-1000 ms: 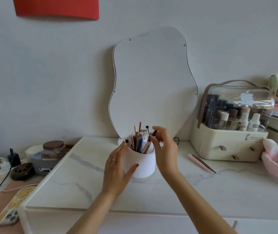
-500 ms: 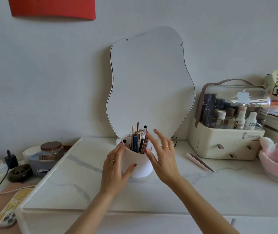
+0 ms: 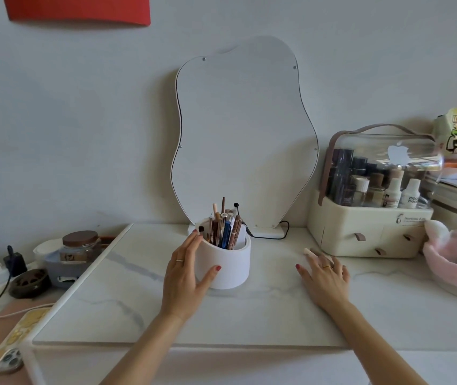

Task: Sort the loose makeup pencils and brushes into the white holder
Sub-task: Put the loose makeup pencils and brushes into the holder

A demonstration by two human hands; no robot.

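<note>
Head view: we record a white holder (image 3: 226,263) standing upright on the marble-patterned worktop (image 3: 263,312), directly in front of a wavy-edged mirror (image 3: 245,134) that leans at the wall. The holder carries an upright cluster of makeup pencils and brushes (image 3: 224,227), their ends projecting above its rim. The left hand (image 3: 184,276) is cupped around the holder's left side, its grip open and curved, thumb on the front wall and fingers toward the rim; the holder rests on the worktop and is not lifted. The right hand (image 3: 326,276) lies well to the right of the holder, fingers spread and flat, over a pale pink pencil-like item (image 3: 308,251) whose tip shows beyond the fingertips; we cannot tell whether the fingers touch it or have hold of it. To the right stands a cream cosmetics organiser (image 3: 372,218) with a clear lid, bottles inside and small drawers below. A pink fluffy basket (image 3: 455,262) sits at the far right edge. Left of the worktop we note a glass jar (image 3: 78,247) with a brown lid and a phone (image 3: 13,345) in a yellow case.
</note>
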